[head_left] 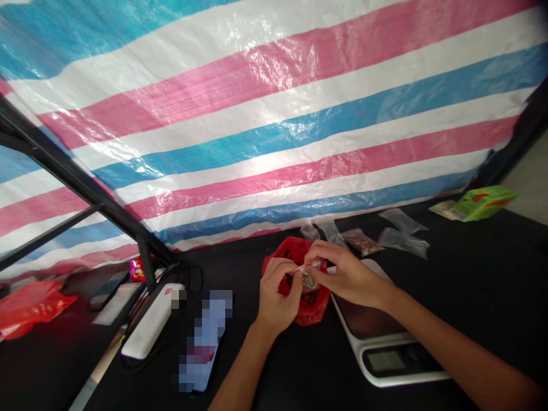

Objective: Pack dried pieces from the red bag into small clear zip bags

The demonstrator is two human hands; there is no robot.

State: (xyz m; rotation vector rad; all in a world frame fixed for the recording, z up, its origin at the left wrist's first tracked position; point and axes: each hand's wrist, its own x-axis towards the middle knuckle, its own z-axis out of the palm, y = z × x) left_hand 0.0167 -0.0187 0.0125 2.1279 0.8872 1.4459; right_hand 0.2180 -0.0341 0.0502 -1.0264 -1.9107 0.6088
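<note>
The left hand (277,294) and the right hand (351,275) are close together, both closed, and their fingers (329,264) pinch one small clear plastic bag (309,278) at twelve o'clock of the left hand. Under it is one red plastic bag (317,311). At four o'clock of the hands lies one white digital kitchen scale (385,362). At one o'clock are five more clear bags (401,221), one with brown pieces inside, and one green box (483,202).

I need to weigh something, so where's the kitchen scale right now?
In the head view, the white digital kitchen scale sits at lower right, just below the right hand and beside the red plastic bag.
</note>
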